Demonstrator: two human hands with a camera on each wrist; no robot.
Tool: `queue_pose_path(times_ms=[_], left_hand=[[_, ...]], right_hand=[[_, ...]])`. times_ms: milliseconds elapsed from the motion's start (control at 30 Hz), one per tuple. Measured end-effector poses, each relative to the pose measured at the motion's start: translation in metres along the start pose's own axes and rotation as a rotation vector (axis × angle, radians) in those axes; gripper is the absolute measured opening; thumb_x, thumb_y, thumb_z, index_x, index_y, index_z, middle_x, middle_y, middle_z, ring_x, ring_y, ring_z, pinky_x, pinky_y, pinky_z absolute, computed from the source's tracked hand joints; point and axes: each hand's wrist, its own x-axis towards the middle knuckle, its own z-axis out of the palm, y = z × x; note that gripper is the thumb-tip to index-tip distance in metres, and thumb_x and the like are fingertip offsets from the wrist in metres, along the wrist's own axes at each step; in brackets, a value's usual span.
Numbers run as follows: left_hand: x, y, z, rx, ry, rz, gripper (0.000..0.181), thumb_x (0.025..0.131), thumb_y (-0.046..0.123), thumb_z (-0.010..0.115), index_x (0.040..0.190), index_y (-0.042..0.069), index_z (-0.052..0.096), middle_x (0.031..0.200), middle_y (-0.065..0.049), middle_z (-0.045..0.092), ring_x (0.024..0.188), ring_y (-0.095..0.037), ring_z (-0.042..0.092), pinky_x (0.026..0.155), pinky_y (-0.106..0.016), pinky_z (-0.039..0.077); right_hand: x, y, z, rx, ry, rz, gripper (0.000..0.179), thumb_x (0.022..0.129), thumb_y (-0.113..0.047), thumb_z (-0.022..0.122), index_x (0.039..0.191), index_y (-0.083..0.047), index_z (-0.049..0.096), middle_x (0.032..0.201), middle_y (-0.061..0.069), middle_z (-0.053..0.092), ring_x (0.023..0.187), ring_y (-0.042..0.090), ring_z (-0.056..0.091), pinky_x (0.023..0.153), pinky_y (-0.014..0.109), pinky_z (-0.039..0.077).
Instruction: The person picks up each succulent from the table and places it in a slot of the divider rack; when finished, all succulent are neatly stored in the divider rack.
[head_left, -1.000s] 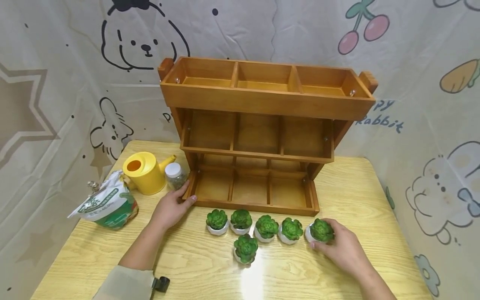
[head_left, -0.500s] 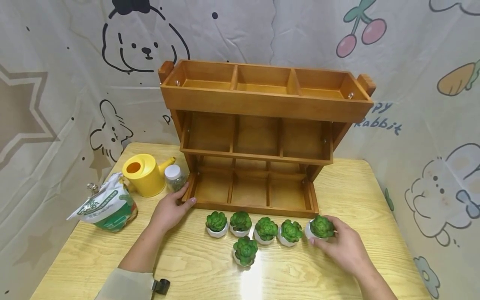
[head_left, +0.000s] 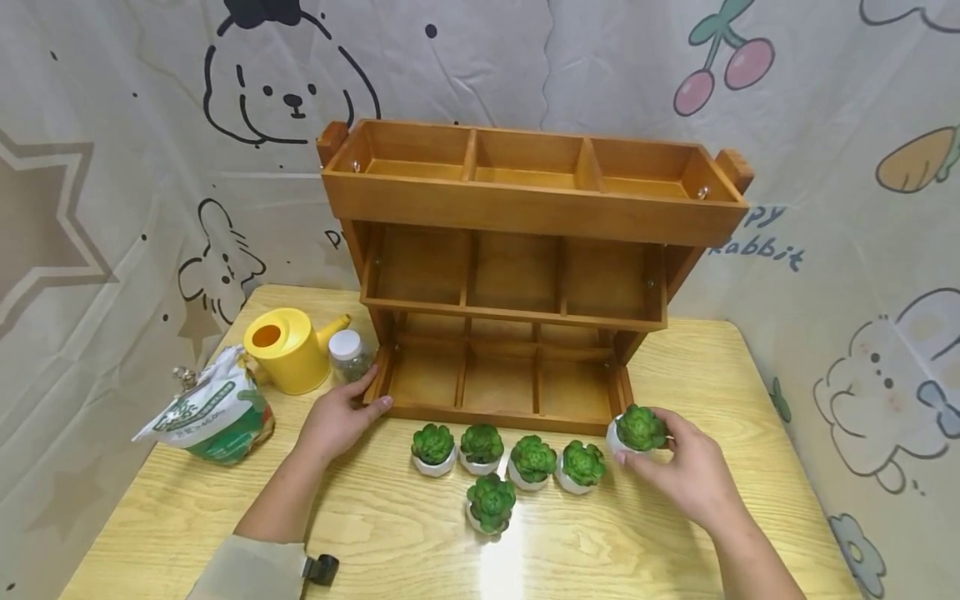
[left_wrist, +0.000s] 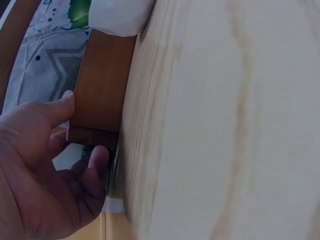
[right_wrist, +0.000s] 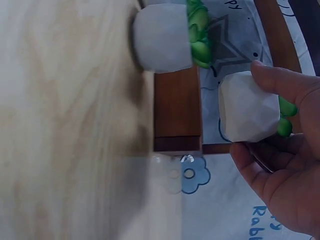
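Smooth brown wooden rack (head_left: 536, 208), long axis left to right. Your left hand (head_left: 340, 422) grips its lower-left corner. Your right hand (head_left: 693, 475), rack's lower-right corner just beyond its fingers, pinches the potted succulent (head_left: 637, 431) between thumb and fingers: faceted matte-white pot (right_wrist: 248, 107), fleshy green rosette (head_left: 642, 427).

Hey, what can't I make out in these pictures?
Right wrist view: most of the held plant's leaves, hidden by its white pot and the right hand.
Head view: part of the jar's lower end, behind the left hand; the bag's small print, too small.
Left wrist view: another pot, cut off by the top edge.
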Motion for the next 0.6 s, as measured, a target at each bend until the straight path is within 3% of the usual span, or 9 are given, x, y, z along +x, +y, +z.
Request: queue_pose_path(times_ms=[233,600], left_hand=[[0.002,0.000,-0.001,0.001,-0.004,-0.013,0.071,0.098,0.053,0.068,0.158,0.024,0.046,0.156,-0.024,0.045,0.141,-0.048,0.044,0.111,-0.065,0.037],[0.004,0.001,-0.003,-0.015,-0.020,-0.015,0.071,0.097,0.052,0.070,0.158,0.022,0.047,0.152,-0.026,0.049,0.137,-0.046,0.049,0.109,-0.063,0.040]], right_hand=[[0.007,-0.011,-0.004,-0.002,0.007,-0.028,0.081,0.084,-0.045,0.087,0.143,-0.001,0.055,0.130,0.022,0.067,0.114,0.049,0.065,0.092,0.061,0.054],[0.015,-0.033,-0.005,0.048,-0.004,-0.058,0.079,0.080,-0.047,0.090,0.140,-0.005,0.060,0.124,0.012,0.071,0.108,0.036,0.070,0.090,0.057,0.055]])
